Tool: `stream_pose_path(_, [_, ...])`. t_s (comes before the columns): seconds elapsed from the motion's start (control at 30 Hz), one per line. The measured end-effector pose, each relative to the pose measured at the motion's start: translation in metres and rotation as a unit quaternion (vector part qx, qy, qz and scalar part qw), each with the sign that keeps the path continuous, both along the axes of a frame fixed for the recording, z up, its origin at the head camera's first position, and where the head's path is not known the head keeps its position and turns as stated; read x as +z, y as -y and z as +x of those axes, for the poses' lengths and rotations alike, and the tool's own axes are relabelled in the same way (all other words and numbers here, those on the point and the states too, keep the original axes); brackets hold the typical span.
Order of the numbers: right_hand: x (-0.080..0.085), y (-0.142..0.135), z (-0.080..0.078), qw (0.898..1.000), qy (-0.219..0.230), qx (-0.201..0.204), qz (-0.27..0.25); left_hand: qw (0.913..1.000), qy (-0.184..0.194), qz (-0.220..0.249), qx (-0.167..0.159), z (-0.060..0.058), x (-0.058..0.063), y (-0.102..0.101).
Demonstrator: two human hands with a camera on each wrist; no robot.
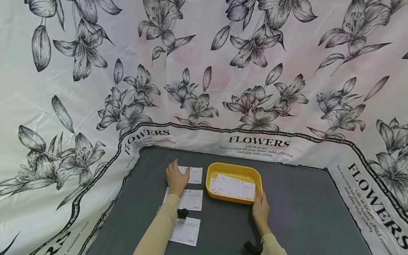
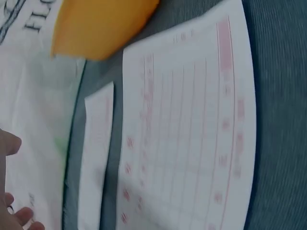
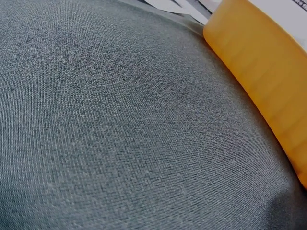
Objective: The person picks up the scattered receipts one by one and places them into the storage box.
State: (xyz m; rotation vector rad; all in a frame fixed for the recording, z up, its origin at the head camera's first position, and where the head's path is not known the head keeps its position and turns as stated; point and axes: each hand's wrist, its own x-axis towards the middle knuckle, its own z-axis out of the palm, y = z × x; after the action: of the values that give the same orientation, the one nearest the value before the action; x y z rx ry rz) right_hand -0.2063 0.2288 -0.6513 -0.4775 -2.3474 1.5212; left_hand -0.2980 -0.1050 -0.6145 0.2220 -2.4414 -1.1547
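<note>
My left hand [image 1: 177,180] is over the left end of the farthest printed paper slip [image 1: 195,175], its thumb apart from the fingers. In the left wrist view the fingertips [image 2: 23,215] show at the left edge, with nothing seen between them. A second slip [image 1: 191,200] lies nearer, partly under the left forearm, and a third slip [image 1: 186,231] nearer still. With my right hand [image 1: 262,212] I hold the near right corner of a yellow plastic tray [image 1: 234,167]. Several similar slips [image 1: 236,186] lie overlapping inside it. The right wrist view shows the tray's outer wall [image 3: 264,72], not the hand.
A dark grey cloth surface [image 1: 306,205] carries the tray and the column of slips left of it. White flower-printed fabric [image 1: 204,141] surrounds it at the back and sides. Black wrist devices [image 1: 182,213] sit on both wrists.
</note>
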Motion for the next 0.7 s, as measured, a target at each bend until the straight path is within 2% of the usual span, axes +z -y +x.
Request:
stream_pose_path(0.17, [0.0, 0.001, 0.0, 1.0, -0.006, 0.001, -0.004, 0.9984, 0.024, -0.015, 0.048, -0.005, -0.008, 0.02])
stream_pose_path(0.3, [-0.001, 0.001, 0.0, 1.0, -0.009, 0.005, -0.011, 0.9952, 0.07, -0.023, 0.065, -0.009, -0.016, 0.032])
stream_pose_path(0.5, [-0.003, 0.001, 0.001, 1.0, -0.012, 0.003, -0.008, 0.9869, 0.135, -0.051, 0.072, -0.01, -0.025, 0.04])
stream_pose_path(0.7, [-0.004, 0.002, 0.0, 1.0, -0.013, -0.002, -0.008, 0.983, 0.143, -0.087, 0.076, -0.011, -0.028, 0.04])
